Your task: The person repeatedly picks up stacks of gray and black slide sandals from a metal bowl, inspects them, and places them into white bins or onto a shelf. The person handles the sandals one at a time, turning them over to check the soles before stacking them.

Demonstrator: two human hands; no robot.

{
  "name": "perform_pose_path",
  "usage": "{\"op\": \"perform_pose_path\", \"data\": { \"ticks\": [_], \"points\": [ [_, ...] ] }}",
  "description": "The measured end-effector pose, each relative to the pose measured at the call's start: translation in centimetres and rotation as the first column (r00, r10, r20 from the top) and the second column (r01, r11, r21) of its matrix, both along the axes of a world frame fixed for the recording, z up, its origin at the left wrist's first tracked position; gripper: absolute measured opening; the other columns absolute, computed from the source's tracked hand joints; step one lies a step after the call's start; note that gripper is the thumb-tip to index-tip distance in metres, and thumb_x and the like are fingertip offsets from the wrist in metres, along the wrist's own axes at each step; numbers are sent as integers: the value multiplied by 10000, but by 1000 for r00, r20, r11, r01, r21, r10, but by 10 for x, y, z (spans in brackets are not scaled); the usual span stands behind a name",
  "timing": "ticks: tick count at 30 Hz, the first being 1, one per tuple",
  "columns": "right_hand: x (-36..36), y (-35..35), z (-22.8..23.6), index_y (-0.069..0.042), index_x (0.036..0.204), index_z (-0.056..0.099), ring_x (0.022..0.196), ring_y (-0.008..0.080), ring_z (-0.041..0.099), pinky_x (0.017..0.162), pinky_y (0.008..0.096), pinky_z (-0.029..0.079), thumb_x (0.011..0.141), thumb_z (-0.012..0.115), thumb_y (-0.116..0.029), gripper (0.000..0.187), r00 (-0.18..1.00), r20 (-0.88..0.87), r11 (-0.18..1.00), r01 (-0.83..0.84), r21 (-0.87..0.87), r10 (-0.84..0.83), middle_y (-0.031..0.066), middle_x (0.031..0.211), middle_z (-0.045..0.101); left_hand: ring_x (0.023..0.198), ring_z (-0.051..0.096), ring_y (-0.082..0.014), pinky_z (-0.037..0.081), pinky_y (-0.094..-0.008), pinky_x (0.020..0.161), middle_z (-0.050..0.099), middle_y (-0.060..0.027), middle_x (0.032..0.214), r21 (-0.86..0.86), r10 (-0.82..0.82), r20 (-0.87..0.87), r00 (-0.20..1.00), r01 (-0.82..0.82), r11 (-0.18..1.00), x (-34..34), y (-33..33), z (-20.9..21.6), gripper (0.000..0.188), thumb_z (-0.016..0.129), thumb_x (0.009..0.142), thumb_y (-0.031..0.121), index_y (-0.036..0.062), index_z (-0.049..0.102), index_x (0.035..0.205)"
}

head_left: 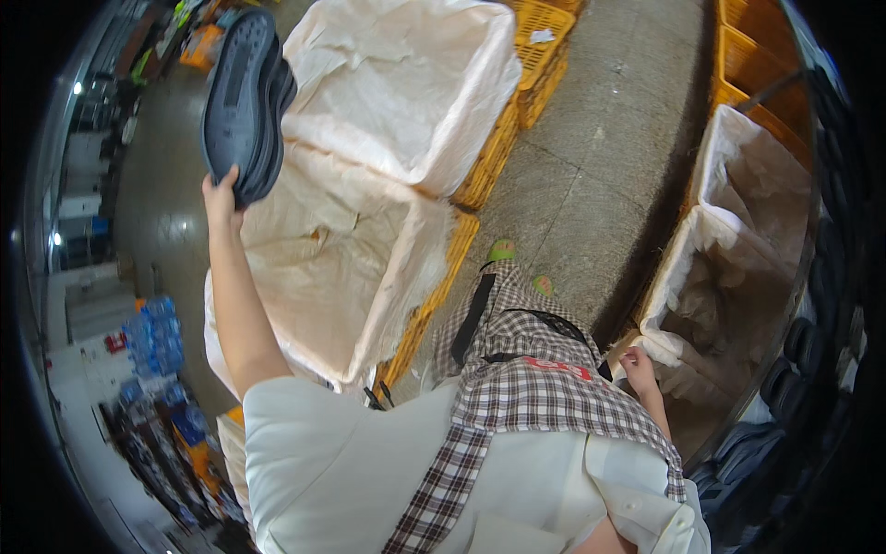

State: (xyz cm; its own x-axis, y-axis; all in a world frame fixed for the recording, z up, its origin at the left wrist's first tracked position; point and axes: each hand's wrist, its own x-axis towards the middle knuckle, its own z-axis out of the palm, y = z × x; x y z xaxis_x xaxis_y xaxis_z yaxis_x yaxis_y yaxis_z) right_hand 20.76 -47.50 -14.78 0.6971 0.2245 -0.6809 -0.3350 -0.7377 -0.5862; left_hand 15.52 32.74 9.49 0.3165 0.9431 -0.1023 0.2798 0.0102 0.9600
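Raised at the upper left, my left hand [221, 196] grips the lower end of a small stack of dark grey-blue shoe soles [242, 106]. The soles stand nearly upright in my grasp, the front one's textured face showing. They are held beside the cream-lined crates. At the lower right, my right hand [638, 367] is low at my side with its fingers curled, close to the white lining of a crate [660, 346]. Whether it pinches the lining or anything else cannot be made out.
Two cream-lined crates [420, 175] stand to my left, with yellow plastic crates [544, 42] beyond. More lined crates [688, 231] line the right side, beside dark soles [752, 443]. A concrete aisle [600, 148] runs between. Blue water bottles [152, 337] stand far left.
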Motion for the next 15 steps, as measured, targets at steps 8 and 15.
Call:
{"op": "perform_pose_path", "data": {
  "ticks": [8, 15],
  "points": [
    [-19, 15, -28, 3, 999, 557, 711, 134, 560, 672, 275, 461, 850, 611, -164, 230, 984, -160, 994, 72, -78, -84, 47, 795, 595, 1033, 549, -340, 420, -378, 902, 559, -231, 1119, 229, 89, -694, 714, 101, 968, -243, -20, -119, 571, 673, 751, 118, -15, 412, 1240],
    [-75, 99, -7, 3, 1023, 546, 716, 125, 540, 664, 262, 465, 848, 599, -136, 230, 991, -130, 977, -61, -207, 35, 44, 798, 570, 1080, 488, -406, 404, -445, 924, 490, -253, 1177, 185, -96, -811, 577, 408, 894, -214, -57, -287, 625, 678, 774, 176, 32, 367, 1297]
  ]
}}
